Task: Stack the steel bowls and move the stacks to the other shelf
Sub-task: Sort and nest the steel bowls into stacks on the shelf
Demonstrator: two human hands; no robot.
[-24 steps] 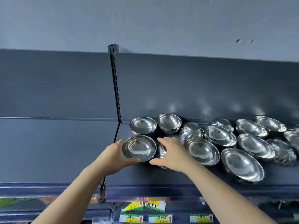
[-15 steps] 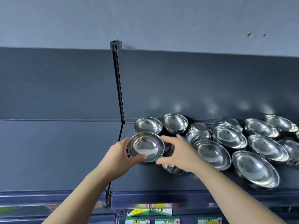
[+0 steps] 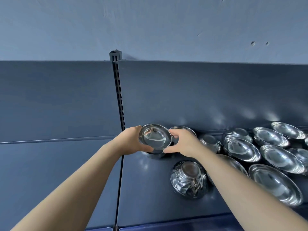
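A small round steel bowl (image 3: 155, 138) is held between both hands near the back left corner of the right shelf (image 3: 146, 197). My left hand (image 3: 131, 141) grips its left rim and my right hand (image 3: 182, 144) grips its right side. It sits over another bowl (image 3: 155, 152) whose lower edge shows beneath. Behind my right hand a further bowl (image 3: 183, 129) peeks out. A fluted bowl (image 3: 189, 178) lies upside down in front. Several larger oval steel bowls (image 3: 241, 149) crowd the right half of the shelf.
The left shelf (image 3: 58, 172) is a bare dark surface, split from the right one by a slotted upright post (image 3: 118, 97). A dark back panel (image 3: 200, 90) rises behind both shelves, with a pale wall above.
The small bowl has been lifted from the shelf's front and carried back over the rear bowl. My right hand came off the fluted bowl and now grips the lifted one. The view moved closer.
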